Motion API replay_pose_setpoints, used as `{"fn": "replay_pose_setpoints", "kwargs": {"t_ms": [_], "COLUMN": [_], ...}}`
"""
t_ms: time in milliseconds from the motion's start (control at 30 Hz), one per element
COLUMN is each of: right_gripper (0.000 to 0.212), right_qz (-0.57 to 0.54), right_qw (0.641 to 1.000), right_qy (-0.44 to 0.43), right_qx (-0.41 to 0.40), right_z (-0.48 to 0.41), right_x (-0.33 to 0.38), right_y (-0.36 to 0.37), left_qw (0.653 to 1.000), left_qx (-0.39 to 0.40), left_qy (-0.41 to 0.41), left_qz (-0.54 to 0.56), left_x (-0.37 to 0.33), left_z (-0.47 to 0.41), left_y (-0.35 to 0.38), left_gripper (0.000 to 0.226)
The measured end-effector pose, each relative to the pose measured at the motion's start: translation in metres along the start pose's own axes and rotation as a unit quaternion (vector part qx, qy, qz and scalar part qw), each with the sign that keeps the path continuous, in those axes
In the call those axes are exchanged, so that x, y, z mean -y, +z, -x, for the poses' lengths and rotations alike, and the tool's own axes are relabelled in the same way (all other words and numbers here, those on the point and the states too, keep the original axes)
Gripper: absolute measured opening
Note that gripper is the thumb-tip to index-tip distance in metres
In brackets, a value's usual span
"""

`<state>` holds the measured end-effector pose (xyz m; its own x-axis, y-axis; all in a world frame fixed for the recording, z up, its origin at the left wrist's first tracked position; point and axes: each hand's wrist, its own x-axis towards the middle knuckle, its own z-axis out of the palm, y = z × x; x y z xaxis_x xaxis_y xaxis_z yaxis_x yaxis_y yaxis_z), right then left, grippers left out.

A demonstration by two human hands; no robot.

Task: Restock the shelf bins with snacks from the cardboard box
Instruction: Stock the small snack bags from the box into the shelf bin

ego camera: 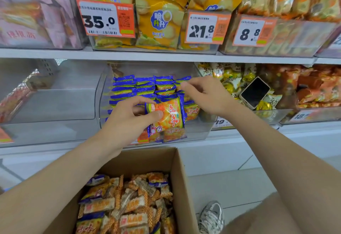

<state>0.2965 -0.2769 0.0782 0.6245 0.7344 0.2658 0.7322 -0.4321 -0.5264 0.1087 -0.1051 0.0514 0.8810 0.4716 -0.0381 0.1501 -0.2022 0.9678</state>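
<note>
Over at nine o'clock, the left clear bin (55, 104) looks nearly bare, with just a few packets slumped against its far side. Moving in, the left hand (127, 121) has an orange snack pack (168, 115) clamped between thumb and curled fingers (136, 100), held upright at the front of the middle bin (199, 130), right against the blue-edged rows (144, 86) stacked behind. At one o'clock from that pack, the right hand (206, 95) hovers over the row tops, fingers bent, tips drawn together; whether they pinch a packet, I cannot tell. Further along at three o'clock, a phone (255, 92) lies among yellow packets in the next bin. Down at six o'clock, the cardboard box (182, 174) is open and heaped with snacks (129, 206). My read: the middle bin is well filled, plenty of stock remains, and that left bin wants filling.
</note>
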Motion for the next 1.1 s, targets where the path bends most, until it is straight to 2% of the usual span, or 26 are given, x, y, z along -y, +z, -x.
{"fn": "replay_pose_setpoints", "kwargs": {"t_ms": [100,167,200,267,333,367,433,533,633,733,833,900,1000,1067,1100], "right_gripper": [0.030,0.039,0.039,0.032,0.030,0.031,0.033,0.035,0.042,0.036,0.019,0.029,0.034,0.029,0.034], "right_qz": [-0.199,-0.263,-0.268,-0.204,-0.089,-0.033,0.050,0.124,0.262,0.369,0.456,0.487,0.484,0.455,0.435], "right_qw": [0.971,0.957,0.959,0.976,0.990,0.992,0.995,0.991,0.958,0.921,0.883,0.864,0.866,0.885,0.897], "right_qy": [0.065,0.079,0.079,0.059,0.043,0.033,0.018,0.019,0.017,-0.002,-0.011,0.003,0.025,0.014,0.005], "right_qx": [0.116,0.095,0.052,-0.038,-0.101,-0.118,-0.085,0.041,0.111,0.123,0.109,0.127,0.127,0.098,0.076], "right_z": [0.023,0.027,0.026,0.023,0.021,0.021,0.024,0.023,0.017,0.009,0.005,0.003,0.001,0.002,0.004], "right_x": [0.023,0.024,0.022,0.009,-0.006,-0.012,-0.019,-0.023,-0.023,-0.020,-0.018,-0.014,-0.010,-0.006,-0.001], "right_y": [-0.003,-0.005,-0.008,-0.015,-0.023,-0.027,-0.035,-0.033,-0.013,0.002,0.010,0.018,0.022,0.022,0.022], "left_qw": [0.996,0.997,0.998,0.970,0.909,0.878,0.833,0.830,0.830,0.830,0.827,0.813,0.802,0.808,0.810], "left_qx": [-0.003,-0.008,-0.017,-0.028,-0.015,-0.002,0.023,0.020,0.007,0.008,0.017,0.009,-0.050,-0.146,-0.196], "left_qy": [-0.004,0.023,0.061,0.154,0.238,0.262,0.273,0.265,0.253,0.259,0.273,0.285,0.318,0.320,0.302], "left_qz": [0.093,0.079,0.009,-0.184,-0.342,-0.401,-0.480,-0.490,-0.497,-0.494,-0.491,-0.507,-0.503,-0.473,-0.464], "left_x": [-0.001,0.000,0.003,0.012,0.023,0.028,0.035,0.032,0.032,0.039,0.040,0.040,0.039,0.034,0.033], "left_z": [-0.001,-0.004,-0.006,-0.010,-0.012,-0.013,-0.013,-0.012,-0.015,-0.017,-0.017,-0.017,-0.013,-0.012,-0.015], "left_y": [0.005,0.008,0.009,0.009,0.008,0.008,0.009,0.013,0.013,0.010,0.006,0.003,-0.004,-0.012,-0.019], "left_gripper": [0.031,0.032,0.033,0.033,0.033,0.031,0.025,0.019,0.023,0.029,0.024,0.022,0.019,0.024,0.028]}}
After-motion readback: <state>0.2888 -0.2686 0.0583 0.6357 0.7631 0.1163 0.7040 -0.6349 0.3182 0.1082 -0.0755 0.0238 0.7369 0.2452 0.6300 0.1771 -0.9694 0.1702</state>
